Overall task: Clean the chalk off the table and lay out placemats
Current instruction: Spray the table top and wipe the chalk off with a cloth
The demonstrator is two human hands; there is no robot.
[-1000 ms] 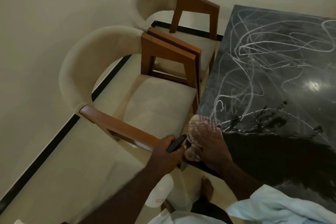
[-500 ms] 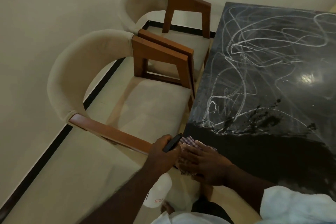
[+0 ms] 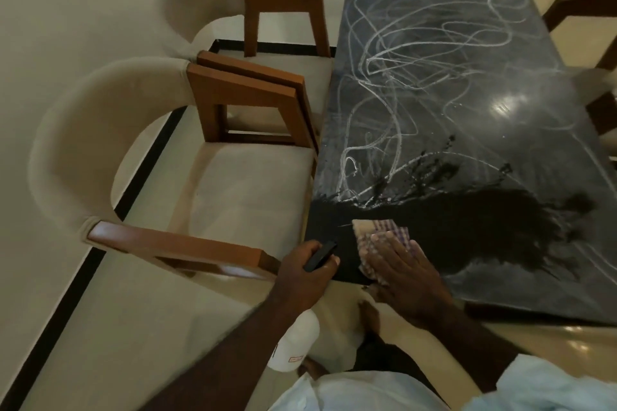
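Observation:
A dark stone table (image 3: 521, 284) fills the right side, with white chalk scribbles (image 3: 400, 77) across its far part and a wet, wiped black patch (image 3: 484, 227) nearer me. My right hand (image 3: 400, 274) lies flat with straight fingers on a checked cloth (image 3: 380, 237) at the table's near left corner. My left hand (image 3: 303, 274) grips a white spray bottle (image 3: 293, 344) by its black trigger head (image 3: 320, 255), just off the table's corner; the bottle hangs below the hand.
Two beige upholstered chairs with wooden arms, one near (image 3: 213, 197) and one farther (image 3: 267, 20), stand tight against the table's left side. Another wooden chair (image 3: 594, 20) shows at the far right. A pale wall with a black floor border (image 3: 100, 243) runs along the left.
My right hand has slid the cloth from the table's corner edge forward and right onto the surface. My view has shifted right, showing more of the table. My left hand keeps holding the bottle.

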